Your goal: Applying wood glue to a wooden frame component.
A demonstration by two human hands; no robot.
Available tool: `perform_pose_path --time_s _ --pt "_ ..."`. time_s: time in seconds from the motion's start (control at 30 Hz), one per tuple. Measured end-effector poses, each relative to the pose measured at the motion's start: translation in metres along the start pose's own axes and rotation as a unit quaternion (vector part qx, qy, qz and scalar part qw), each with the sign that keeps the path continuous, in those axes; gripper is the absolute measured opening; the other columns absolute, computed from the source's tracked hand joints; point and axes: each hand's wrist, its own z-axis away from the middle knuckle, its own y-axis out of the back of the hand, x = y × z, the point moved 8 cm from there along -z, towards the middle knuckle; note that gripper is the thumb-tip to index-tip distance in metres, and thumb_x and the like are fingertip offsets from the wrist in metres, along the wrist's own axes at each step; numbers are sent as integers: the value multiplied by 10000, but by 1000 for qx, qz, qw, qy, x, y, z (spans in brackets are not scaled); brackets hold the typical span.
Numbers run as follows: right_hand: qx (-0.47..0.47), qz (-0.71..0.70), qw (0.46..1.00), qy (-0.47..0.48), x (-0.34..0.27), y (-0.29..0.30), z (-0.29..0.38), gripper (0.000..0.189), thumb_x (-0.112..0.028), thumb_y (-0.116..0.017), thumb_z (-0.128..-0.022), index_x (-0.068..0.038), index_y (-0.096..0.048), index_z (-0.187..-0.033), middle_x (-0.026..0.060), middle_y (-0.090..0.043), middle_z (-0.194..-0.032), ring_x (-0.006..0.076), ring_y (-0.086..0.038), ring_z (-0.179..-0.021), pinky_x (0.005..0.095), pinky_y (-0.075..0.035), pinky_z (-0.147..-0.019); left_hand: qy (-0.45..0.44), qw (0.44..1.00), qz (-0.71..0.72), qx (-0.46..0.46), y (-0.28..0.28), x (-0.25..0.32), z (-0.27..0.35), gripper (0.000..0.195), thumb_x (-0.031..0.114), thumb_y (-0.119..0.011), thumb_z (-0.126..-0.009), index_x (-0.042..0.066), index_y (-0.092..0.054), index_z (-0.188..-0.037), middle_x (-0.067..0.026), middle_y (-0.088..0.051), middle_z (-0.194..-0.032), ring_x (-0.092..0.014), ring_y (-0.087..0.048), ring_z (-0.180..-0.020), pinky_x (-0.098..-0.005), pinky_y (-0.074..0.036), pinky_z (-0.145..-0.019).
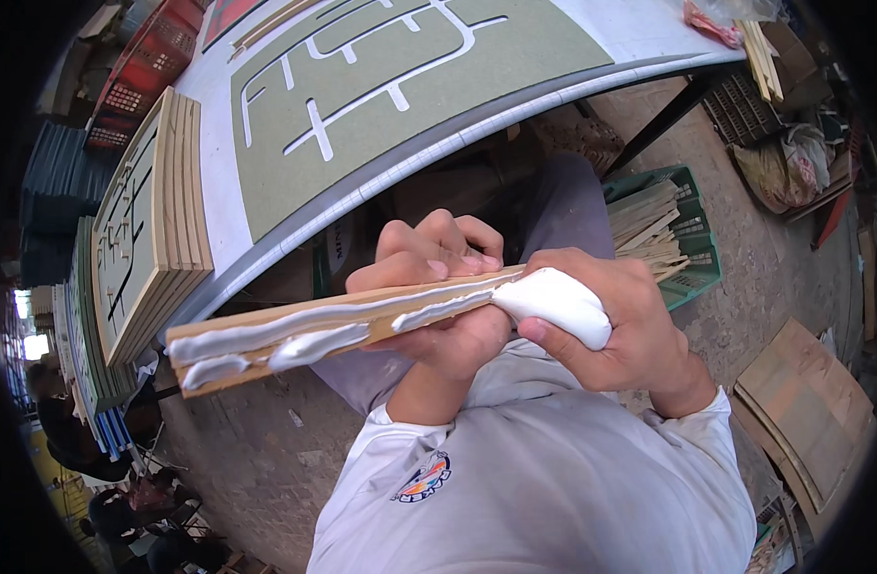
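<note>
My left hand (438, 287) grips a bundle of light wooden strips (381, 333) from below, fingers over the far edge and palm under the near one. The bundle reaches out to the left over my lap. Thick white glue (323, 344) lies along it in one long bead and several shorter blobs. In my right hand (618, 316) is a soft white bag of glue (557, 305), squeezed between thumb and fingers. Its pointed tip touches the strips near their right end, where a thin bead begins. The far right end of the bundle is hidden behind my right hand.
Before me stands a white-topped table (668, 32) with a green slotted board (417, 122). Framed panels (158, 237) are stacked at its left edge. To my right, a green crate (704, 247) holds wooden strips. Flat boards (804, 409) lie lower right; a person (58, 409) is at far left.
</note>
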Motion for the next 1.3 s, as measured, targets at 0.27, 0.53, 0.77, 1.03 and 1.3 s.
perform_pose_path --time_s 0.27,0.53,0.77,1.03,1.3 --pt "4 -13 999 -30 17 0 9 283 -162 -708 -799 27 -604 -982 157 -650 -774 276 -668 -651 318 -505 -553 -11 999 -28 13 0 8 -11 519 603 -243 -936 106 -372 -862 -35 -353 -670 -111 -291 -438 -226 -331 -341" --pt "3 -31 998 -62 29 2 16 285 -161 -700 -806 19 -612 -1009 168 -662 -799 290 -675 -681 324 -516 -574 -39 999 -20 32 6 24 -17 509 577 -251 -949 96 -368 -831 -39 -359 -668 -118 -314 -441 -227 -354 -319" --pt "17 -8 997 -79 40 6 24 217 -114 -673 -805 6 -623 -979 115 -657 -766 198 -668 -655 265 -494 -596 -78 996 -9 29 3 36 -25 474 490 -203 -981 83 -385 -821 -44 -340 -652 -106 -277 -425 -205 -300 -312" --pt "31 -3 986 -166 71 15 39 218 -171 -686 -818 4 -627 -933 156 -642 -704 288 -649 -600 318 -485 -534 -130 985 -79 82 -3 49 -29 418 442 -216 -983 98 -340 -779 -36 -317 -633 -103 -231 -428 -209 -272 -311" --pt "214 -153 959 -108 83 82 65 598 -453 -595 -861 30 -536 -1208 114 -595 -1117 151 -555 -1019 272 -421 -868 -116 990 -42 62 13 47 -31 466 522 -200 -975 96 -334 -843 -53 -343 -687 -131 -279 -448 -226 -333 -315"
